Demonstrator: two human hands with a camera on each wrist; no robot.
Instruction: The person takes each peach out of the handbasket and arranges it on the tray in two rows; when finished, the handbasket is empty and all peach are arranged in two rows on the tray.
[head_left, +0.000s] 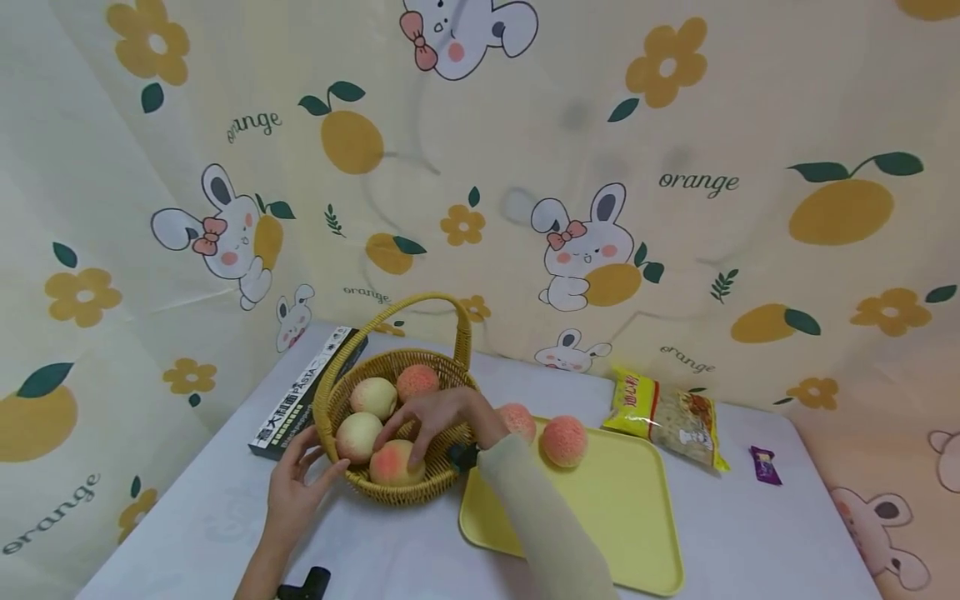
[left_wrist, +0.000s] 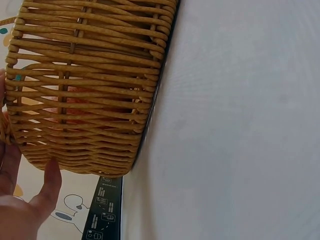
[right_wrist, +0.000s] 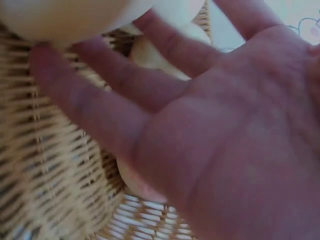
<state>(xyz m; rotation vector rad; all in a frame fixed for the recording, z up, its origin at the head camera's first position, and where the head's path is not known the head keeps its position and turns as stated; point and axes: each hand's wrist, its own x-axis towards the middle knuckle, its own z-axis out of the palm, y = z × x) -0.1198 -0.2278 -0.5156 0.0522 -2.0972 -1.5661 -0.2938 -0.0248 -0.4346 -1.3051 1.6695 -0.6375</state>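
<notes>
Left grip (head_left: 295, 493) clasps the basket (head_left: 405, 495); inside, right grip (head_left: 437, 415) holds 1 fruit (head_left: 396, 468) beside 3 others.

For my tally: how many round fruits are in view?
6 fruits: four in the basket (back left, back right, front left, front under the right hand), two far left on the tray. More may be hidden.

white table (head_left: 390, 554) bearing a wicker basket (head_left: 397, 496), pasta box (head_left: 296, 404), yellow tray (head_left: 615, 500), food bag (head_left: 667, 417), purple packet (head_left: 765, 465)

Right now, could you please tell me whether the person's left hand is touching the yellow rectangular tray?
No, the left hand holds the round brown woven basket at its side, apart from the yellow tray.
</notes>
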